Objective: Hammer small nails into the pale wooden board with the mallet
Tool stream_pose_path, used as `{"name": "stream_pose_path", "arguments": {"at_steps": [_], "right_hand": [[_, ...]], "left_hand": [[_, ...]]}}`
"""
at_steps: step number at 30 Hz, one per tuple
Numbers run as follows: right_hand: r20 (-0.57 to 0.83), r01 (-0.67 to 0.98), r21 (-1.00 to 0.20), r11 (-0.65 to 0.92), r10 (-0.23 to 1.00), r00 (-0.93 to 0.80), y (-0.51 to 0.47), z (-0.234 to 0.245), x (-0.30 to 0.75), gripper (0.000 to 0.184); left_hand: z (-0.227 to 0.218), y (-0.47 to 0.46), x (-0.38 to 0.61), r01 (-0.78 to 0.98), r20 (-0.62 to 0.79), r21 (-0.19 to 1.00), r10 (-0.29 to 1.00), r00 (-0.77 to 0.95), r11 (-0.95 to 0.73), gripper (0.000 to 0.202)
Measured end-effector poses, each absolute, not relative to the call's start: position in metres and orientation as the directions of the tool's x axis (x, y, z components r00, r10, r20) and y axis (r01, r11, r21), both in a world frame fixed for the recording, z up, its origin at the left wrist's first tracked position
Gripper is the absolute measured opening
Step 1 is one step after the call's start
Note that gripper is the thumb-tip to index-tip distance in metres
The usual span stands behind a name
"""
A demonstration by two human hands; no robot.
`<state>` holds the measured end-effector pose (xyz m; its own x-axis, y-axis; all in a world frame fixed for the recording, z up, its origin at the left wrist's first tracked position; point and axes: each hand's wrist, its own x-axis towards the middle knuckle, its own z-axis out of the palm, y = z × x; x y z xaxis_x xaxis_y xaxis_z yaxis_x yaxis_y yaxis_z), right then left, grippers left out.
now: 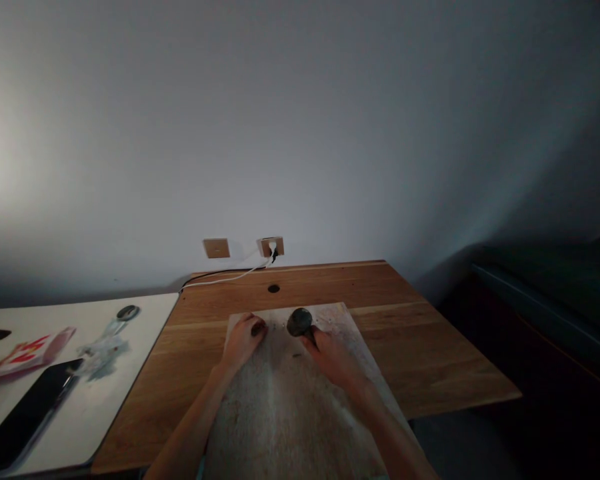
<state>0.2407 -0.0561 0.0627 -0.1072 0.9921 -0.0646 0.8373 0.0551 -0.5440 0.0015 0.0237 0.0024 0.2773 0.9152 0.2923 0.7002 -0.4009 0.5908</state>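
My left hand (pixel 246 337) rests on the far left part of a worn wooden board (pixel 275 407), its fingers closed round a small brown lump (pixel 258 329) that looks like a nut. To its right, my right hand (pixel 329 353) grips the short handle of a dark tool with a round, blunt head (pixel 300 322); its exact kind is unclear. The tool's head is held over the board, apart from the brown lump. Between the two hands lie tiny light crumbs, and a small dark fragment (pixel 297 355) sits just nearer to me.
The board lies on a wooden table (pixel 420 347) against a wall. On a white table (pixel 145 373) at left are a black phone (pixel 27 417), a red-and-white packet (pixel 30 353) and crumpled clear plastic (pixel 103 353). Cables run to a wall socket (pixel 271 247).
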Motion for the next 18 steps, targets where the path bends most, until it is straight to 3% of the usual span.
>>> {"name": "stream_pose_path", "arguments": {"at_steps": [6,18], "right_hand": [[-0.074,0.868,-0.48,0.127,0.98,-0.184,-0.026,0.082,0.199,0.031],[-0.1,0.932,-0.34,0.126,0.981,-0.169,-0.021,0.078,0.178,0.031]], "left_hand": [[-0.001,0.023,0.001,0.71,0.312,0.589,0.919,0.241,-0.386,0.017],[-0.006,0.026,-0.001,0.709,0.244,0.615,0.938,0.245,-0.345,0.013]]}}
